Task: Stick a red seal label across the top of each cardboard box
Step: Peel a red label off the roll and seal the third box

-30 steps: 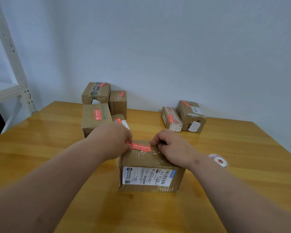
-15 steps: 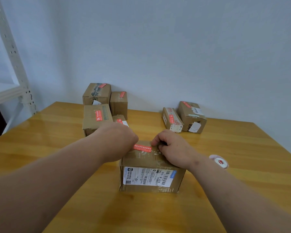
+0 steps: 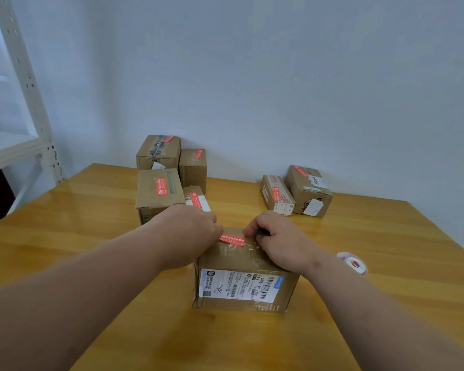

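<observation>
A cardboard box (image 3: 248, 263) with a white shipping label on its near side stands on the wooden table in front of me. A red seal label (image 3: 232, 240) lies across its top. My left hand (image 3: 188, 234) covers the label's left end, fingers curled down and hidden behind the knuckles. My right hand (image 3: 276, 242) rests on the box top with curled fingers, the index fingertip at the label's right end. Only the middle and right part of the label shows between my hands.
Several cardboard boxes with red labels stand at the back: a group on the left (image 3: 158, 194) and two on the right (image 3: 308, 191). A white label roll (image 3: 352, 262) lies right of the box. A white metal shelf (image 3: 19, 108) stands at the far left.
My left hand has slid to the right along the label and now covers more of it. My right hand and the box have stayed in place.
</observation>
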The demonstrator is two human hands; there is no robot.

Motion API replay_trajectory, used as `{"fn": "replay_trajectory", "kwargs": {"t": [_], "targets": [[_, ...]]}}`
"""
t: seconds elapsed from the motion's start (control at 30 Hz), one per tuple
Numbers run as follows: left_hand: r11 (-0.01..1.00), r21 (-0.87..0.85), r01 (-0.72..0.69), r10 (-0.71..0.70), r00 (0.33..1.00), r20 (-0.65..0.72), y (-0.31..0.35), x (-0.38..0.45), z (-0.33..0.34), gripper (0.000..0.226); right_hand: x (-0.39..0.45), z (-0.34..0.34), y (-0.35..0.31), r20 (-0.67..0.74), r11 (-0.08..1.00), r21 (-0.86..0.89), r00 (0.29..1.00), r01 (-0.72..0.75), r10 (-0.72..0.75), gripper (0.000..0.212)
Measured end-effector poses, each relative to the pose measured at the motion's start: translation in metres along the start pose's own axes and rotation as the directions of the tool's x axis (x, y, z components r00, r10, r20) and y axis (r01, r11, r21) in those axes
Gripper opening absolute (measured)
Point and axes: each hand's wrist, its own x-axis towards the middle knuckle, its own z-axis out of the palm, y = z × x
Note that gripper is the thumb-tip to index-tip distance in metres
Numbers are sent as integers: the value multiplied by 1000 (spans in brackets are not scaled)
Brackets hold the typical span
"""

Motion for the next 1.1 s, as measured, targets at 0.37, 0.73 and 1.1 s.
{"fn": "replay_trajectory", "kwargs": {"t": [0.37,0.73,1.1], "targets": [[995,76,-65,63,998,32,-3,2,-2,28,0,0,2,0,1000,-1,1000,-3,3,31],[998,-59,-11,9,999,-34,-7,0,6,36,0,1,2,-7,1000,-4,1000,8,-8,30],[910,-398,117,-159,984,-75,-17,-8,19,17,-1,0,2,-11,1000,8,1000,15,-15,30]]}}
